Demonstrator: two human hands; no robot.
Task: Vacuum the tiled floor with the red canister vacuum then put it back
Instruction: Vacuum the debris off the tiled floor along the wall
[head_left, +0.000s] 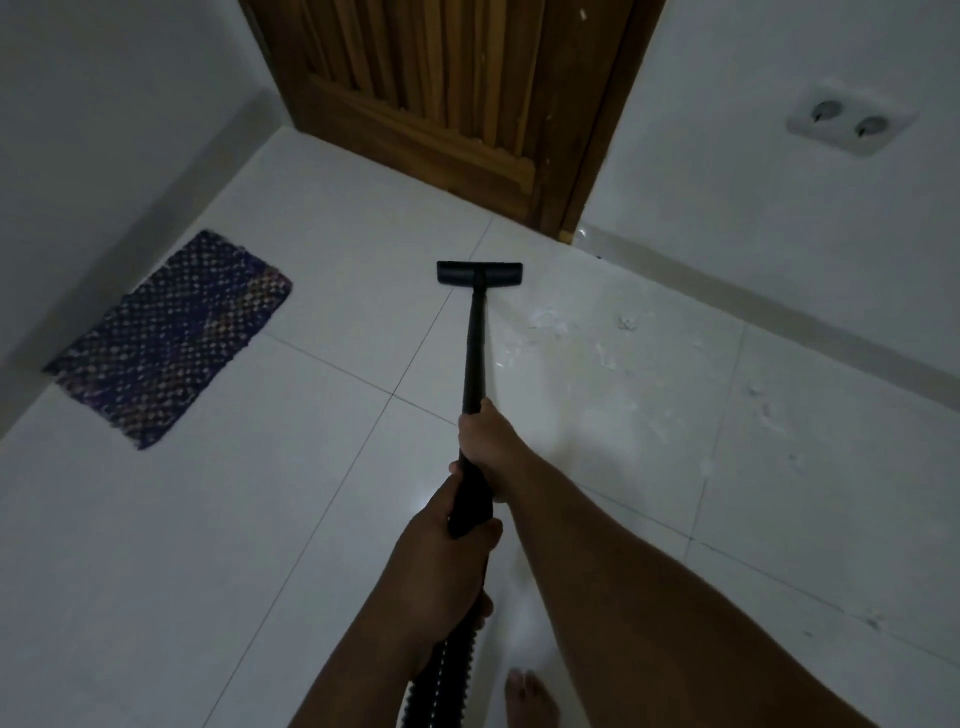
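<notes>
The black wand (475, 358) of the vacuum runs from the person's hands forward to the flat floor head (480, 274), which sits on the white tiled floor (260, 519) a short way in front of the wooden door (457, 104) and looks to lie flat against the tile. The right hand (485, 441) grips the wand higher up its length, fingers wrapped round the tube; the left hand (444, 561) is curled round the thicker handle end just behind it, where the ribbed hose (441, 680) leaves downward out of view. The red canister itself is not visible. Judging from its look, the wand is a stiff, light plastic tube that will steer easily from two spaced grips such as these, the forward hand guiding and the rear one pushing; the hose is soft and will trail and tug, so the pull of the unseen canister is the likely drag. The smooth tube could turn in the palm if held loosely. To the right of the floor head, pale scraps of debris (623, 353) are scattered across the tiles toward the skirting, not yet picked up, so the sweeping seems well short of done. Left of the floor head and well apart from it, a dark patterned mat (171, 338) lies against the wall. A double wall socket (852, 122) sits on the wall right of the door. A bare foot (530, 696) shows near the bottom edge.
</notes>
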